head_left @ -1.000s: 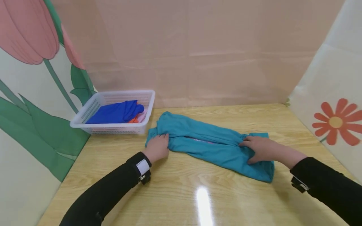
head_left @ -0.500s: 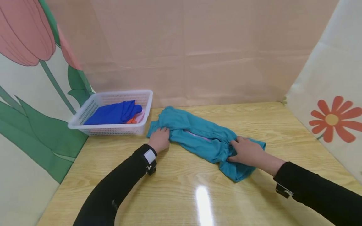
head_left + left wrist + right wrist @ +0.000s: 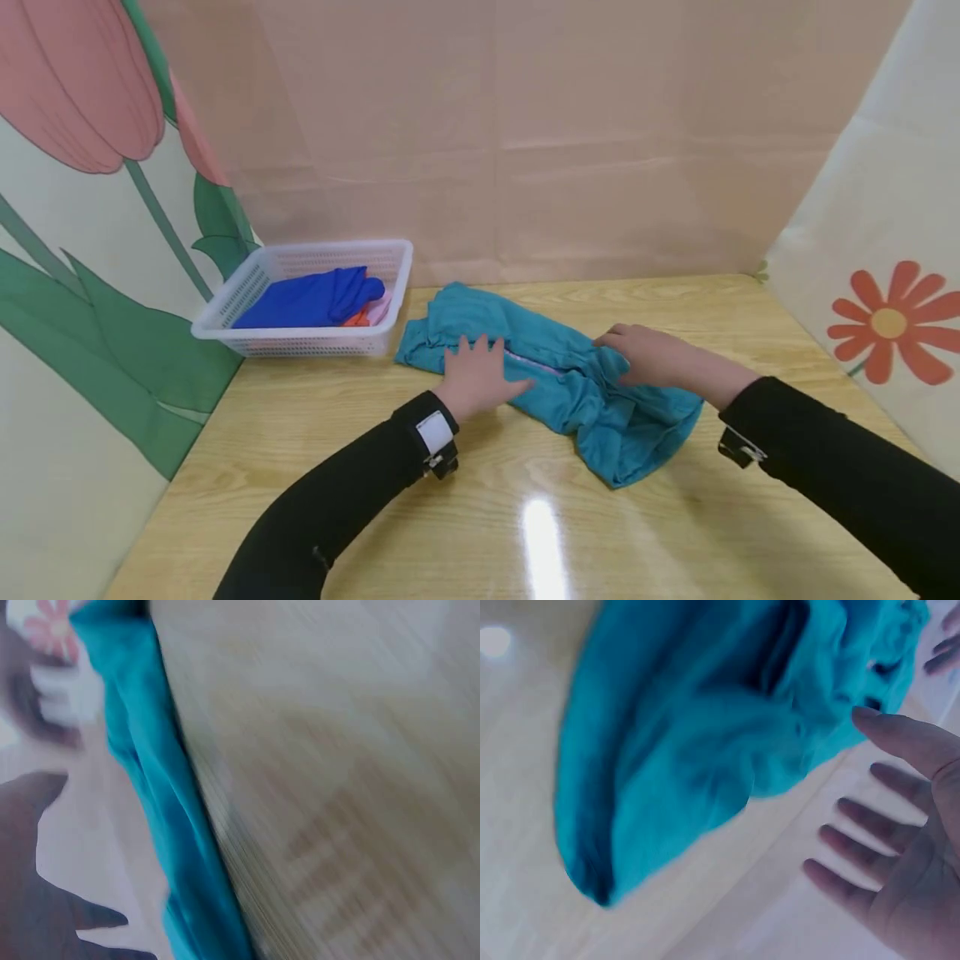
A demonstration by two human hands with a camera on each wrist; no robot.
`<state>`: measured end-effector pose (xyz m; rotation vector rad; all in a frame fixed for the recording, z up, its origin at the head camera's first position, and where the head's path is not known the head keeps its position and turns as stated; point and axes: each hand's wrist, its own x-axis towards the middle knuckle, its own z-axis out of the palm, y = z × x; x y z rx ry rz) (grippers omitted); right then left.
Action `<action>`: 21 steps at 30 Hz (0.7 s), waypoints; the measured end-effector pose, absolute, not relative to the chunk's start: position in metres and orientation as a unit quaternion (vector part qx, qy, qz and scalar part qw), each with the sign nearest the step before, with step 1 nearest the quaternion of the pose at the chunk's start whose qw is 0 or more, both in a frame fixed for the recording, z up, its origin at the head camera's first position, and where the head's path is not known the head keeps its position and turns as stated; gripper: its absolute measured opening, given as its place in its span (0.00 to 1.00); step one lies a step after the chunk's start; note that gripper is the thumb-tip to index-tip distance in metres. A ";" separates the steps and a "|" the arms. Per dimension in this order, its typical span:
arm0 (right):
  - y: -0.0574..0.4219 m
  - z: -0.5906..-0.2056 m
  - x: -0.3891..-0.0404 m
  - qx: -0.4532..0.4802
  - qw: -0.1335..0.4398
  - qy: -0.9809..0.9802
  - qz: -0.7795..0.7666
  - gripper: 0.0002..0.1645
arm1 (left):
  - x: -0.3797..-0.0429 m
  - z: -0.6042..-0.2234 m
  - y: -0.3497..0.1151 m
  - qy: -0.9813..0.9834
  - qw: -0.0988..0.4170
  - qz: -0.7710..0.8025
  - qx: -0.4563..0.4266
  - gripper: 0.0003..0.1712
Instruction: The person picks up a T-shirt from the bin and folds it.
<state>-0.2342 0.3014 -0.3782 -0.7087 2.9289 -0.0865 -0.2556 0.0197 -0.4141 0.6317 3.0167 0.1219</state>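
Note:
A teal garment (image 3: pixel 536 329), folded into a long strip with a thin pink line showing along its middle, lies slantwise on the table. Its right end is bunched and twisted. My left hand (image 3: pixel 480 379) hovers over the near edge at the left part, fingers and thumb spread. In the left wrist view those spread fingers stand beside the teal cloth (image 3: pixel 165 795), gripping nothing. My right hand (image 3: pixel 656 357) is over the far side of the bunched end. The right wrist view shows its fingers straight and apart from the fabric (image 3: pixel 690 757).
A white plastic basket (image 3: pixel 300 333) stands at the back left, holding a folded blue cloth (image 3: pixel 303 298) with orange and pink pieces under it. A pinkish backdrop (image 3: pixel 495 150) rises behind the wooden table (image 3: pixel 420 517). Flower-printed sheets flank both sides.
The garment's right end has been pushed leftward and bunched. My left hand has let go of the left end and moved right; my right hand has moved left and off the cloth.

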 end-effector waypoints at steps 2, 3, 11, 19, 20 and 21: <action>0.302 -0.380 -0.246 -0.260 0.056 0.964 0.000 0.41 | -0.246 -0.418 0.036 0.977 0.026 0.022 0.208 0.64; 0.302 -0.381 -0.252 -0.270 0.053 0.961 0.017 0.43 | -0.242 -0.420 0.044 0.977 0.028 0.012 0.210 0.68; 0.296 -0.401 -0.283 -0.309 0.079 0.942 0.104 0.42 | -0.236 -0.449 0.075 0.978 -0.002 -0.062 0.199 0.74; 0.297 -0.411 -0.288 -0.297 0.137 0.942 0.074 0.34 | -0.253 -0.450 0.050 0.991 0.032 -0.064 0.118 0.75; 0.296 -0.411 -0.287 -0.298 0.137 0.942 0.066 0.33 | -0.255 -0.451 0.046 0.991 0.037 -0.057 0.117 0.74; 0.295 -0.411 -0.287 -0.300 0.137 0.942 0.056 0.32 | -0.257 -0.451 0.041 0.991 0.040 -0.049 0.121 0.74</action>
